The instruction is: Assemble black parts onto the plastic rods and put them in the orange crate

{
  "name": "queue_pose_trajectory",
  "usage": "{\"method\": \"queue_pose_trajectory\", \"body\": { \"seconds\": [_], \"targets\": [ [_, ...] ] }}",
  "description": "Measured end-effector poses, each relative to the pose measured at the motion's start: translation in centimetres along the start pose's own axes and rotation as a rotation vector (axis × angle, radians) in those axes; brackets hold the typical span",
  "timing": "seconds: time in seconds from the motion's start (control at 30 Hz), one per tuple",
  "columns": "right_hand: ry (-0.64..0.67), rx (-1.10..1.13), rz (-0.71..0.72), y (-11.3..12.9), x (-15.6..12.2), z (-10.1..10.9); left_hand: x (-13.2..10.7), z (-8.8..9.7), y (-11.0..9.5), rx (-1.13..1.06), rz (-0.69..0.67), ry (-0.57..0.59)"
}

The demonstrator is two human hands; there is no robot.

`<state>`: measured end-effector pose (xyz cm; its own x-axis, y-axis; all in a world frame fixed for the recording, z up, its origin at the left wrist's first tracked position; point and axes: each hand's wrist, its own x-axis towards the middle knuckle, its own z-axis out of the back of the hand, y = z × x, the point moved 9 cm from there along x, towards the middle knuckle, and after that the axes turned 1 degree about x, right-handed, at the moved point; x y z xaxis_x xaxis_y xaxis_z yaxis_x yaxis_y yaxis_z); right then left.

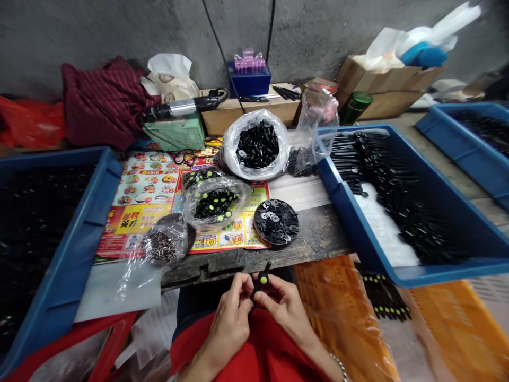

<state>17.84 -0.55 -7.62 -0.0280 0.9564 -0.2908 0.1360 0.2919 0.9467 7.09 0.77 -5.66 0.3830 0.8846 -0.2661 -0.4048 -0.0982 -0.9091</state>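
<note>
My left hand and my right hand meet over my lap, just below the table's front edge. Both pinch a small black part with a yellow-green dot, which stands up between the fingertips. Right above the hands sits a round black lid of small black and silver discs. To its left lie a clear bag of black pieces with yellow-green dots and a small bag of metal springs. A larger bag of black round parts stands further back.
A blue tray of long black parts fills the right side, another blue tray the left. An orange crate under plastic with finished black pieces sits at the lower right. Boxes, a maroon cloth and a green device line the back wall.
</note>
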Motion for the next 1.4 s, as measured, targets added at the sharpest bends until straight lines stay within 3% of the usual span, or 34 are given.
{"method": "queue_pose_trajectory", "body": {
  "seconds": [0.37,0.57,0.7,0.83,0.97,1.4],
  "targets": [
    [0.058,-0.084,0.104,2.1,-0.1,0.2,-0.2,0.3,-0.3,0.075,0.014,0.073],
    [0.135,-0.11,0.107,2.9,-0.1,0.6,0.0,1.0,-1.6,0.104,-0.012,0.147],
    [0.199,-0.034,0.084,3.0,0.3,0.9,0.3,0.8,-2.1,-0.051,0.002,0.217],
    [0.248,0.181,-0.088,2.0,0.7,0.6,0.4,-0.2,-2.0,-0.308,0.077,0.312],
    [0.271,0.318,-0.199,0.8,0.7,0.1,0.5,-0.2,-1.5,-0.377,0.149,0.282],
    [0.183,0.356,-0.181,-0.8,1.2,0.4,0.6,-0.9,-0.3,-0.417,0.229,0.239]
  ]
}}
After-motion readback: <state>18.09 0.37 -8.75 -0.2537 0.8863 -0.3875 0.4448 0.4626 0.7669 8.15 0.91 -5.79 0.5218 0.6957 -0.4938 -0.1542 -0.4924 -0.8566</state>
